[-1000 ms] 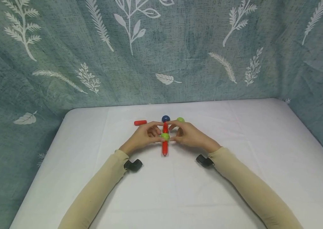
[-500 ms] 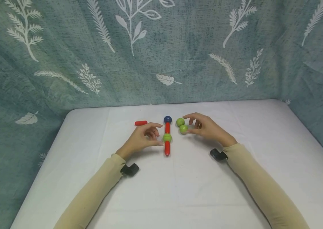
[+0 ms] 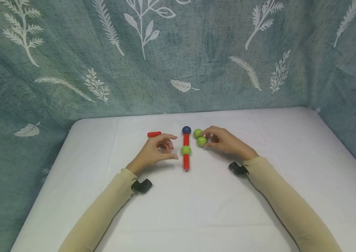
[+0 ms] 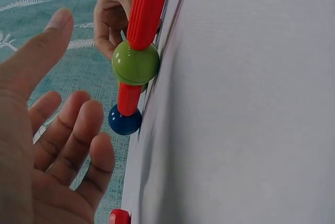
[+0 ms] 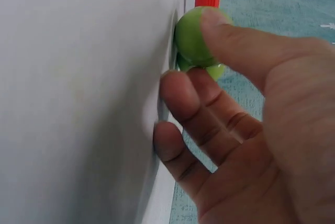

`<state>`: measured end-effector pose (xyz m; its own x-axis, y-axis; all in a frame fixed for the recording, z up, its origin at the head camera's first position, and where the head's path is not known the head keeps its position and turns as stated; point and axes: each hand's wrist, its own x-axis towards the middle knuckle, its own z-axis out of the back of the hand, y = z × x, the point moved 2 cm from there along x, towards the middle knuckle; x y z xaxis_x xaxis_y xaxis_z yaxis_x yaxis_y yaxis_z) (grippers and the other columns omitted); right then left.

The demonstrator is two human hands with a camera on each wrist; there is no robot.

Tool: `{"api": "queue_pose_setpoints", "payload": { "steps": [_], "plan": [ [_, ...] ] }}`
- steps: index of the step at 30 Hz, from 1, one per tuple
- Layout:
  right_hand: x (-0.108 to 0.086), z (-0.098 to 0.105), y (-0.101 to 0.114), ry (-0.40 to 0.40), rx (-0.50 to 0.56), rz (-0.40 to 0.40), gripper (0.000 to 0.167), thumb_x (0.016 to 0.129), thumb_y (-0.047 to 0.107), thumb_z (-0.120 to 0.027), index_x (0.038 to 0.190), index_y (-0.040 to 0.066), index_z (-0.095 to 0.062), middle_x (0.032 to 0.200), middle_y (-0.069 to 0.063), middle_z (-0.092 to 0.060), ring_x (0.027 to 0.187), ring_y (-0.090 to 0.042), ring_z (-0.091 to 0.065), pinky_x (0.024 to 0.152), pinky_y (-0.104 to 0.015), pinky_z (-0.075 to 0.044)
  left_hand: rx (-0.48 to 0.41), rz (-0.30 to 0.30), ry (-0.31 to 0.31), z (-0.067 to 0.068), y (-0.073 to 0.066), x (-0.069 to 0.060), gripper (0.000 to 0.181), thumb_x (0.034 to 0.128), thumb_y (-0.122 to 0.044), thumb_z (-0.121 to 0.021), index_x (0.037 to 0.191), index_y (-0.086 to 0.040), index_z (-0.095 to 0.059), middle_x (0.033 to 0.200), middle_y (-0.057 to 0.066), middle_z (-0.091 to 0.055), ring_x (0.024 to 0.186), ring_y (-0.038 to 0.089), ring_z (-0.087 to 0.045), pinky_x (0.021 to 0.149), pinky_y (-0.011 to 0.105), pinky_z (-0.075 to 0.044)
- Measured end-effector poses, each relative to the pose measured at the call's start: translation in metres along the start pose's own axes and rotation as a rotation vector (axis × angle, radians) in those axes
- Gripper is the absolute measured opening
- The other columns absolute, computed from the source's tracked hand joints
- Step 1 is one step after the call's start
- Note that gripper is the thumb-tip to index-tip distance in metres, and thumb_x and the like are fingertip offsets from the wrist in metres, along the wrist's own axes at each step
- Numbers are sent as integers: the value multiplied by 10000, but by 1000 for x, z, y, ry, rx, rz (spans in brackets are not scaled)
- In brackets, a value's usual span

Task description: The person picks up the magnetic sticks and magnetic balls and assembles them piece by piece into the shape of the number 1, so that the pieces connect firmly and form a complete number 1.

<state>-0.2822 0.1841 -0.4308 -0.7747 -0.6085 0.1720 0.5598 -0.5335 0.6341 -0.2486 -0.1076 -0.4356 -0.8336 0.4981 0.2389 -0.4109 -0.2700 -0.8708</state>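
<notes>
A teal cloth (image 3: 209, 84) hangs beyond the far edge of the white-covered worktop (image 3: 190, 210), whose left and right edges lie well away from the pieces; broad room opens on the near side between the beige sleeves (image 3: 102, 210). The hands are apart: the left hand (image 3: 152, 149) spreads thumb and fingers just left of the joined row (image 3: 186, 150), with a gap; the right hand (image 3: 227, 141) curls thumb and index finger around the near green ball (image 3: 201, 141), how firmly I cannot tell. The row's far end is a blue ball (image 3: 186, 130). The loose red stick (image 3: 154, 134) lies farther left; the far green ball (image 3: 197, 133) sits just beside the near one.
</notes>
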Motion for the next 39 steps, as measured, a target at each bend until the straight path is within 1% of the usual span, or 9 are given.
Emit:
{"api": "queue_pose_setpoints", "payload": {
  "steps": [5,8,16,20,23,26,32,36,39],
  "plan": [
    [2,-1,2,25,3,-56,404,853,117,-761,1232,155,-628,1015,-24,-615,754,-165,-499,678,-288,-447,4,-5,4,1,0,2,605,725,-165,-878,1258,-42,-620,914,172,-649,720,181,-592,678,226,-511],
    [1,0,4,45,6,-77,396,858,140,-760,1231,166,-629,1030,-31,-627,764,-178,-504,690,-300,-450,29,-17,22,-1,0,3,573,735,-178,-872,1242,-54,-635,910,147,-654,733,183,-588,683,238,-513],
    [1,-2,8,84,26,-65,372,873,135,-745,1227,154,-635,1045,-27,-641,750,-177,-505,680,-301,-454,121,-76,126,-14,7,17,460,827,-174,-797,1259,-116,-651,940,25,-657,798,167,-566,717,257,-495],
    [0,-5,9,85,46,-61,366,876,121,-739,1227,153,-639,1043,-29,-646,758,-177,-513,684,-306,-460,155,-67,170,-18,3,23,426,857,-196,-770,1268,-160,-662,982,24,-638,802,176,-565,730,265,-501],
    [0,-6,9,88,60,-59,367,877,123,-739,1228,159,-640,1043,-25,-644,766,-177,-516,689,-308,-463,164,-55,187,-20,1,26,418,860,-209,-767,1266,-173,-673,980,26,-632,797,171,-568,731,266,-505],
    [1,-7,10,93,66,-50,371,877,127,-739,1233,158,-637,1042,-26,-637,752,-178,-514,680,-305,-461,168,-52,199,-22,2,29,409,858,-223,-768,1256,-187,-683,960,-5,-630,785,154,-563,719,255,-497],
    [3,-10,11,103,66,-36,367,877,132,-740,1229,168,-642,1041,-16,-641,732,-169,-507,671,-294,-456,173,-50,203,-23,5,30,330,850,-229,-776,1176,-209,-730,916,-51,-636,767,139,-528,681,234,-459],
    [4,-12,13,102,70,-30,359,881,121,-735,1224,169,-642,1043,-15,-640,734,-170,-497,674,-294,-447,162,-47,196,-23,6,30,306,845,-215,-781,1147,-202,-736,922,-40,-651,771,143,-533,685,236,-464],
    [4,-13,14,98,71,-19,361,883,111,-730,1228,155,-636,1045,-19,-640,736,-170,-496,677,-294,-445,148,-48,193,-23,6,29,313,841,-207,-785,1148,-186,-729,939,-4,-659,781,152,-545,692,243,-473]
  ]
}}
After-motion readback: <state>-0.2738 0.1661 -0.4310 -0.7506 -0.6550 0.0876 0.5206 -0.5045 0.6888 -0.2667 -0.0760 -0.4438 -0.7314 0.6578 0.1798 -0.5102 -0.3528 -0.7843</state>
